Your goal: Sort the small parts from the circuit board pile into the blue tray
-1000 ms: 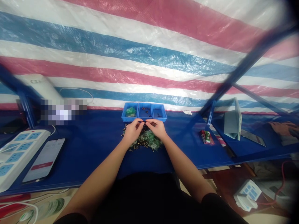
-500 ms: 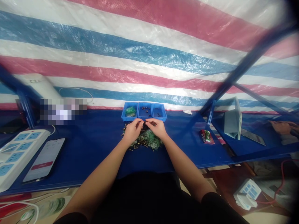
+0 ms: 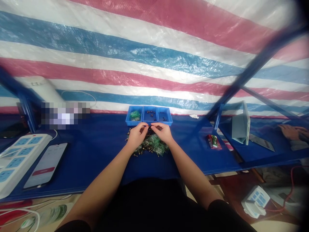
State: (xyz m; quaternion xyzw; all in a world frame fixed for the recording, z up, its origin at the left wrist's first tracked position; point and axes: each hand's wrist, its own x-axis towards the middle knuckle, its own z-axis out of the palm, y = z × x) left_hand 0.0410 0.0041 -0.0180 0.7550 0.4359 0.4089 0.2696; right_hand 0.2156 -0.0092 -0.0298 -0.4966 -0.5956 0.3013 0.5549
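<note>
My left hand (image 3: pixel 137 135) and my right hand (image 3: pixel 163 132) are held close together over a pile of screws and green-tinted clear plastic bits (image 3: pixel 154 145). Thumb and fingers are pinched on both hands; a small dark thing seems to be between them, too small to name. Just beyond my fingertips stands a blue three-part bin (image 3: pixel 149 123). Its left compartment holds green-tinted plastic pieces (image 3: pixel 135 115), the middle one several small screws (image 3: pixel 151 114), and the right one a single dark small piece (image 3: pixel 164 119).
On the blue table (image 3: pixel 96 161), a phone (image 3: pixel 45 166) and a white power strip (image 3: pixel 26 148) lie at the left. A small red-and-green box (image 3: pixel 213 141) sits to the right. Beyond a blue post are a tablet in a stand (image 3: pixel 241 124) and another person's hands (image 3: pixel 291 132).
</note>
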